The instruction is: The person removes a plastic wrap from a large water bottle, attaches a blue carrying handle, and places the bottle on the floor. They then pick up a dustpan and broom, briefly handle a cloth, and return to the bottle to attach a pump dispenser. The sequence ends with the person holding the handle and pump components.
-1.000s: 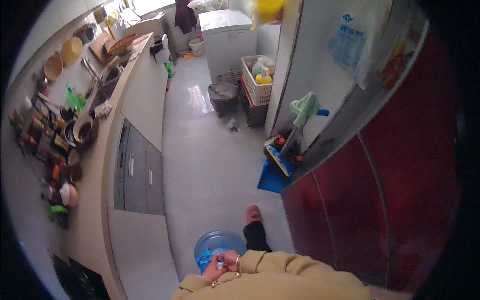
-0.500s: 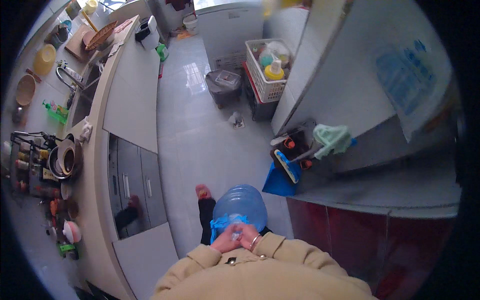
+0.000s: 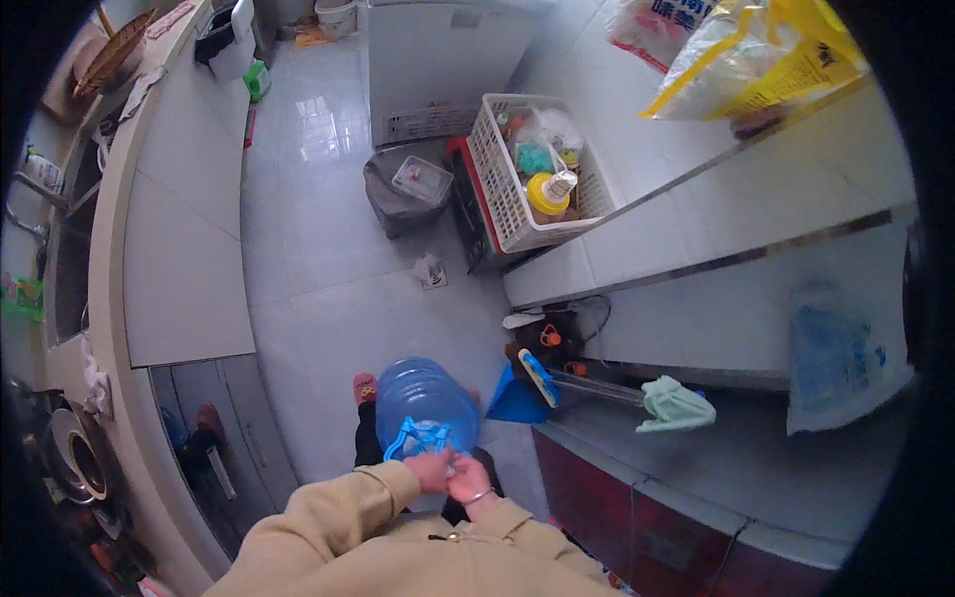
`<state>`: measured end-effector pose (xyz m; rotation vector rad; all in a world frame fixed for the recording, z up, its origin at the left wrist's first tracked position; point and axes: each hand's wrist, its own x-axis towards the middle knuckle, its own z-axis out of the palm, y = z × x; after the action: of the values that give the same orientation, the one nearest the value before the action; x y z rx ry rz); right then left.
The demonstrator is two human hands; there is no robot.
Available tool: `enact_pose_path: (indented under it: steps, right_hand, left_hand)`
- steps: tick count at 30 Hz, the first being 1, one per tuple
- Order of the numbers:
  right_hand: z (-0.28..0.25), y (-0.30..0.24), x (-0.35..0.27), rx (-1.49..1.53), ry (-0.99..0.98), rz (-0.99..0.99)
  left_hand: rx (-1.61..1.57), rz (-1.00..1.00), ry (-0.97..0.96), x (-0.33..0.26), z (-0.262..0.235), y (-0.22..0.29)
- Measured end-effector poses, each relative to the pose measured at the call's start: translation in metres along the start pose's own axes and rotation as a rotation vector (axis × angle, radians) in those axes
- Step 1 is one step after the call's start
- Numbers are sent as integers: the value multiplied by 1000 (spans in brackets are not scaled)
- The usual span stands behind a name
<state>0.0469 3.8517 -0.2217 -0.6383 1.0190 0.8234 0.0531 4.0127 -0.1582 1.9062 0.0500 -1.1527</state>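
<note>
A large translucent blue water jug (image 3: 423, 390) stands on the floor close in front of me, between my legs. A bright blue carrying handle (image 3: 421, 432) sits around its top on my side. My left hand (image 3: 429, 471) and my right hand (image 3: 470, 481) meet just on the near side of that handle, fingers closed and pressed together. A small pale, clear bit shows between the fingertips, too small to name. The jug's mouth is mostly hidden by the hands and handle. A bracelet (image 3: 480, 497) circles my right wrist.
Right of the jug stand a blue dustpan (image 3: 519, 400) and a brush. Ahead are a grey covered bin (image 3: 406, 191) and a white basket (image 3: 487, 169) of bottles. A beige counter (image 3: 111, 254) runs along the left, a grey ledge (image 3: 686, 473) along the right.
The view has turned to the right, so the jug and hands sit further left. My hands remain together at the jug's top; the blue handle shows more plainly.
</note>
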Motion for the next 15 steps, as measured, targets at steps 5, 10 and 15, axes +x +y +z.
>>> enact_pose_path:
  steps: [5,10,15]
  right_hand:
    - [41,-33,70,-14,-31,141]
    - [65,-72,115,59,-72,347]
    - [75,-109,150,66,-13,271]
  left_hand:
    - [-16,-123,137,49,-44,-8]
    - [103,-169,53,89,-82,-1]
    - [147,-150,66,130,-109,5]
